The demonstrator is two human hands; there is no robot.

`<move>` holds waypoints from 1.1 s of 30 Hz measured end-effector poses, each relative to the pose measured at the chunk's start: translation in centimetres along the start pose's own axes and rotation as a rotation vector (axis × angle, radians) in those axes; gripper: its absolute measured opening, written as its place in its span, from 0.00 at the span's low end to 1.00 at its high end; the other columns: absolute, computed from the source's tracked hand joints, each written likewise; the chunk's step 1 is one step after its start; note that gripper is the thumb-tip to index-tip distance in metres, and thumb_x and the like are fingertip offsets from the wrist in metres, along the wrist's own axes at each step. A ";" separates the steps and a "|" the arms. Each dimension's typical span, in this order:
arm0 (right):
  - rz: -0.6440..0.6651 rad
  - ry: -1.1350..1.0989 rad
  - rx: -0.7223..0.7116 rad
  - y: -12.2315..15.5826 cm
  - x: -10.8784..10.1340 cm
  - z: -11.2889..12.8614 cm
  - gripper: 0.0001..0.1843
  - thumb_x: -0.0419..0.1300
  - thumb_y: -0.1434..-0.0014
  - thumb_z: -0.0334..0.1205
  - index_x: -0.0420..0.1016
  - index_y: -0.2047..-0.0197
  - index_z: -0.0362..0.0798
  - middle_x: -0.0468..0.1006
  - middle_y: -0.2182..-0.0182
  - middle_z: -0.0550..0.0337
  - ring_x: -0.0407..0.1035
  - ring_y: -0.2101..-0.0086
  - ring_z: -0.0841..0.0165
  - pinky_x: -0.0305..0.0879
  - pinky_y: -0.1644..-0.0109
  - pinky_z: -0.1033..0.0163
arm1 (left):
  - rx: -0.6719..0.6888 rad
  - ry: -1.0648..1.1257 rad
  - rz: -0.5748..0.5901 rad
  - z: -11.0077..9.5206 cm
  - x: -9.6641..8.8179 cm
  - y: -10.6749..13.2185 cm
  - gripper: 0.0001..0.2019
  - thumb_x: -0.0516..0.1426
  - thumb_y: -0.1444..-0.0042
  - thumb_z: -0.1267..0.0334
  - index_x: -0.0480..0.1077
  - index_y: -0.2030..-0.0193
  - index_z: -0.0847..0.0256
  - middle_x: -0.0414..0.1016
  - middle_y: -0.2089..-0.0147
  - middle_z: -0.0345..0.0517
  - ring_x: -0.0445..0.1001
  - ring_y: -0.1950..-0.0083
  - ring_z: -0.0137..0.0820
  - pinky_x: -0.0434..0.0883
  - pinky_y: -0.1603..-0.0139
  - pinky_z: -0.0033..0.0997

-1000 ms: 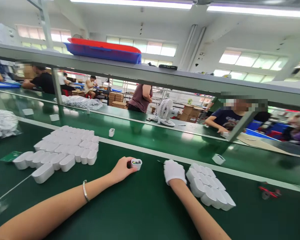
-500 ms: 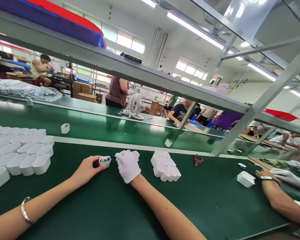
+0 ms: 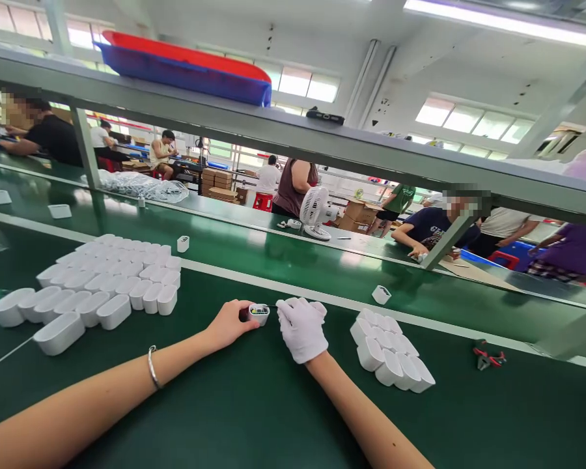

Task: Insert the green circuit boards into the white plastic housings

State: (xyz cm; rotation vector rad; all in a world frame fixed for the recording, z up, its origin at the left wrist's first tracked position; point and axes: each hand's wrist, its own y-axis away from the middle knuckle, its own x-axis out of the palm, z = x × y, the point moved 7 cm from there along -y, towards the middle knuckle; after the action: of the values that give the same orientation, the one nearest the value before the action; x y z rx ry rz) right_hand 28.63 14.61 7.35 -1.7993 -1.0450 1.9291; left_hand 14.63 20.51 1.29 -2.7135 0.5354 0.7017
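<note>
My bare left hand (image 3: 230, 323) grips a small white oval housing (image 3: 260, 320) between thumb and fingers. Its open top faces me and shows electronic parts inside, with a bit of yellow. Just right of it, my right hand (image 3: 303, 329) in a white glove is closed around a thin dark rod-like tool (image 3: 273, 306). The tool's end points at the housing's right rim; whether it touches is too small to tell. To the right of the glove stands a block of white oval cases (image 3: 390, 355), packed side by side.
Many white cases (image 3: 112, 283) stand in rows at left. Red-handled pliers (image 3: 488, 357) lie at right. Single housings (image 3: 381, 295) sit on the green belt (image 3: 273, 260) behind a pale strip. A metal shelf (image 3: 254, 120) crosses above, with a fan (image 3: 315, 212) and people beyond.
The view has swung left, so the scene sits further right and more of the left-hand rows shows. Both hands keep their hold, the tool still at the housing.
</note>
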 end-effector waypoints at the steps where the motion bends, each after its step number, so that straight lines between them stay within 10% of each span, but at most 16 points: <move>1: 0.005 -0.001 -0.001 -0.1 0.2 0.1 0.05 0.56 0.44 0.34 0.73 0.68 0.50 0.75 0.72 0.65 0.62 0.70 0.73 0.40 0.63 0.59 | 0.005 0.004 0.005 -0.1 0.0 0.0 0.19 0.60 0.54 0.57 0.74 0.55 0.61 0.75 0.59 0.46 0.72 0.60 0.38 0.68 0.60 0.31; 33: 0.156 0.023 -0.094 -1.3 0.5 1.2 0.07 0.54 0.43 0.32 0.73 0.67 0.52 0.75 0.69 0.65 0.61 0.68 0.72 0.39 0.64 0.58 | 0.024 -0.060 0.040 -0.1 0.1 -0.2 0.18 0.60 0.53 0.57 0.74 0.55 0.61 0.75 0.62 0.46 0.71 0.60 0.38 0.67 0.62 0.31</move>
State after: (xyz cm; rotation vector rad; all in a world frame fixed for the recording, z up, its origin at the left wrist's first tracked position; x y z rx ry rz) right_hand 27.08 15.50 7.76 -2.0038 -1.0311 1.9720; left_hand 14.86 20.57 1.38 -2.6574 0.5813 0.7789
